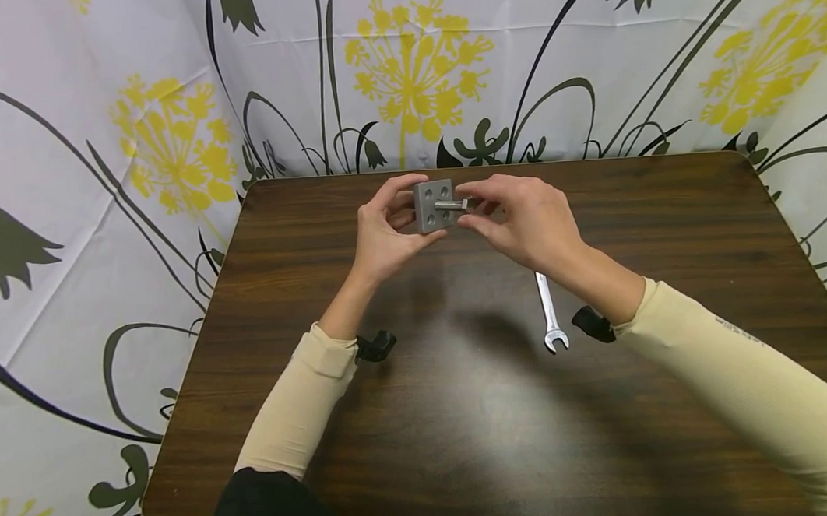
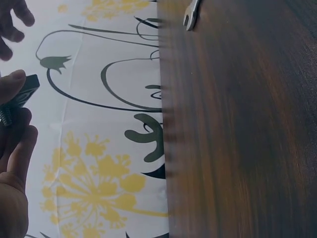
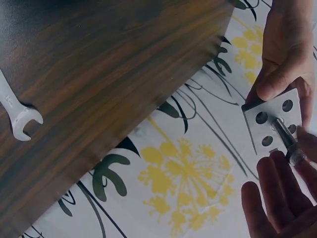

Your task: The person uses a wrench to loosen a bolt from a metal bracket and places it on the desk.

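Note:
My left hand (image 1: 391, 232) holds up a grey square block (image 1: 425, 209) with several round holes, gripping it between thumb and fingers above the table's far part. A silver hex bolt (image 1: 449, 205) stands in the block's middle, its head towards my right hand (image 1: 523, 213). The right thumb and forefinger curl round the bolt head, their tips close to the block's face. In the right wrist view, the bolt (image 3: 286, 136) juts out of the holed face, right fingers (image 3: 272, 193) below it. The left wrist view catches the block (image 2: 30, 88) at its left edge.
An open-ended wrench (image 1: 549, 313) lies on the dark wooden table (image 1: 436, 413), partly under the right forearm. Behind the table's far edge hangs a white curtain (image 1: 292, 77) with yellow and grey flower prints.

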Action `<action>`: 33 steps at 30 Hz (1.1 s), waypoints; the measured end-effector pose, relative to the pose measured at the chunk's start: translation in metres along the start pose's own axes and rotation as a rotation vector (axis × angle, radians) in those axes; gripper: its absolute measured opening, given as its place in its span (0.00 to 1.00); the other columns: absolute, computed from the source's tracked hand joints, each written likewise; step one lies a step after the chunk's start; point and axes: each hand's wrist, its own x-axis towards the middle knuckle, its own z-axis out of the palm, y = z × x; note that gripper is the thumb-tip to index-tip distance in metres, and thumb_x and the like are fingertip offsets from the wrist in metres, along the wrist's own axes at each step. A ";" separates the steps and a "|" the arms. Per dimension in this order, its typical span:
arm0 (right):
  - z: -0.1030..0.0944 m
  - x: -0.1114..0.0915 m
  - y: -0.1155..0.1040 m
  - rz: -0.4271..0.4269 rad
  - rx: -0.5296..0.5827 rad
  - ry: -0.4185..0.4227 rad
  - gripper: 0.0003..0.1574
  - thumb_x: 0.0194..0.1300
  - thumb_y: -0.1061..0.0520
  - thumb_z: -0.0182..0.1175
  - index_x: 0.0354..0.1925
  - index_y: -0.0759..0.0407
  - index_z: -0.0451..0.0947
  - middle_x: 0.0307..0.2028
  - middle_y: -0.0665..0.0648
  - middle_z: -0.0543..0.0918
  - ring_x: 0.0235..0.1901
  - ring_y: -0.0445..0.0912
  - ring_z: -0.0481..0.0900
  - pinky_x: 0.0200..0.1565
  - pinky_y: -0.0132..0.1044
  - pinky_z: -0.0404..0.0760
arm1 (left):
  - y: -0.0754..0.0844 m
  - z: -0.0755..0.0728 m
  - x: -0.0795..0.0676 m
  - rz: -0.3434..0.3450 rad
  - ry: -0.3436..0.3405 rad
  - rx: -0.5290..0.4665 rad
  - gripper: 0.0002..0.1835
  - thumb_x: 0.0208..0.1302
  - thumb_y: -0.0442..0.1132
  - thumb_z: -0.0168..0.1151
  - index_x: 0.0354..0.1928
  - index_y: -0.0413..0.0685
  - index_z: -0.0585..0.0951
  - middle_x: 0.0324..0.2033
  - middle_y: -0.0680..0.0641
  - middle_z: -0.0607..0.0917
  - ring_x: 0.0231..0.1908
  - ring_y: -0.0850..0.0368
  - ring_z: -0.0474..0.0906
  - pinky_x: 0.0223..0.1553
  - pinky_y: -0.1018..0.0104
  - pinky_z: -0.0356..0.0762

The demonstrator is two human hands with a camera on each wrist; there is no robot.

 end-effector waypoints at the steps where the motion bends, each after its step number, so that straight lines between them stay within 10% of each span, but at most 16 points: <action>1: 0.000 0.000 -0.001 0.013 0.002 0.003 0.21 0.62 0.44 0.68 0.51 0.49 0.85 0.33 0.47 0.87 0.32 0.42 0.84 0.27 0.44 0.76 | 0.000 0.000 0.000 0.001 0.002 0.002 0.35 0.36 0.17 0.77 0.53 0.32 0.77 0.41 0.32 0.85 0.43 0.48 0.84 0.45 0.50 0.83; 33: 0.001 -0.001 -0.004 0.069 0.028 0.014 0.15 0.63 0.46 0.68 0.47 0.48 0.87 0.31 0.47 0.86 0.29 0.41 0.81 0.27 0.43 0.74 | 0.001 -0.002 0.000 0.011 -0.007 0.022 0.35 0.37 0.17 0.76 0.53 0.31 0.77 0.41 0.32 0.85 0.43 0.46 0.84 0.46 0.51 0.83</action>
